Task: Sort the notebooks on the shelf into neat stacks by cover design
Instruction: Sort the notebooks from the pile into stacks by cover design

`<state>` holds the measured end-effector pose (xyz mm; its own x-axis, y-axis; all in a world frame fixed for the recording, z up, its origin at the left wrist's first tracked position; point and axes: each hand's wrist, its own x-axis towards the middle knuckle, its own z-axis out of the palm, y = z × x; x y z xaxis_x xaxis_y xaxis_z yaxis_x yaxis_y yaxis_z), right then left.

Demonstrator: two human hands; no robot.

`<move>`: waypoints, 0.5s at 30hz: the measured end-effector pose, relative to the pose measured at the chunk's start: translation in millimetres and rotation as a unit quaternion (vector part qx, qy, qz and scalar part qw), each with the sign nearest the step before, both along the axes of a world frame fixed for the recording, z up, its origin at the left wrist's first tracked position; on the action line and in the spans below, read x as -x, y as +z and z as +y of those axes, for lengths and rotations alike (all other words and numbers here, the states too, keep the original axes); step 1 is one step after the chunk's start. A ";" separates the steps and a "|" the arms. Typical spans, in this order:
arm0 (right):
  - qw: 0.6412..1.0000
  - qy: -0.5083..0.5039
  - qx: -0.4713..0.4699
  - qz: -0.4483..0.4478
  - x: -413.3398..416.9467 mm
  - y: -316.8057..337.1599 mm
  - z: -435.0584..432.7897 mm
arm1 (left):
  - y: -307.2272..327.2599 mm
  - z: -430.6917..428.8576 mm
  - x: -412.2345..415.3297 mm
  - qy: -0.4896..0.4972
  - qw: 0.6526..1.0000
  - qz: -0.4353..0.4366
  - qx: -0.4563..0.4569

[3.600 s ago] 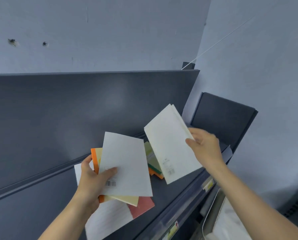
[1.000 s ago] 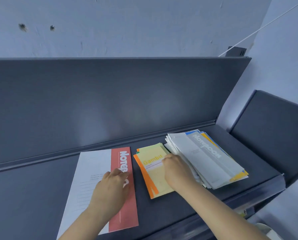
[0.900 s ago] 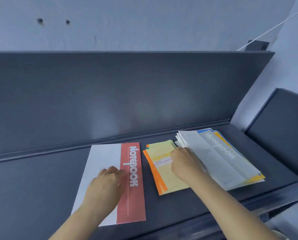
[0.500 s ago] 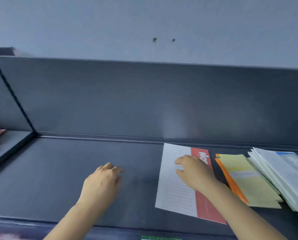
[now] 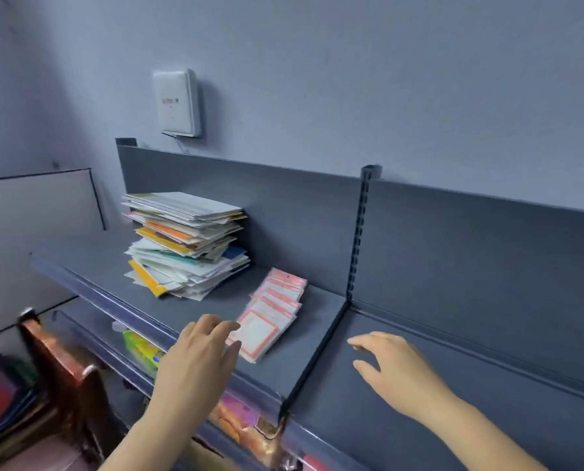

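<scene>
A tall, untidy pile of mixed notebooks (image 5: 185, 246) stands on the left section of the dark grey shelf (image 5: 93, 260), against its back panel. Its covers show white, orange, yellow and teal edges. My left hand (image 5: 198, 358) hovers over the front of that section with fingers relaxed, holding nothing. My right hand (image 5: 395, 368) is spread above the bare right section of the shelf, also holding nothing. The sorted notebooks seen earlier are out of view to the right.
A fanned row of pink-bordered label packs (image 5: 273, 314) lies just beyond my left hand. A slotted upright (image 5: 358, 239) and a divider separate the two shelf sections. A white box (image 5: 178, 102) hangs on the wall. Packaged goods (image 5: 144, 348) sit on the lower shelf; a wooden chair (image 5: 63, 372) stands at left.
My view has swung left, from the red, yellow and grey notebooks to the mixed pile. Both hands have left the sorted notebooks and moved left with nothing in them.
</scene>
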<state>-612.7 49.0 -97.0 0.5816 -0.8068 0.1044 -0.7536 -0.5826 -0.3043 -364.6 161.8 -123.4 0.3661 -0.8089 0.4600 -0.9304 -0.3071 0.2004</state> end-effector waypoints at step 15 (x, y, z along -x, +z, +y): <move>0.984 0.139 0.043 -0.100 -289.8 37.1 -102.2 | 8.2 -19.2 -192.9 0.100 0.993 0.054 -0.029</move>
<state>-322.9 -53.2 -59.9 0.7398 -0.6025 0.2997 -0.4916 -0.7880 -0.3707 -171.7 142.6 -115.2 0.5671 -0.7391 0.3635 -0.8234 -0.4982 0.2717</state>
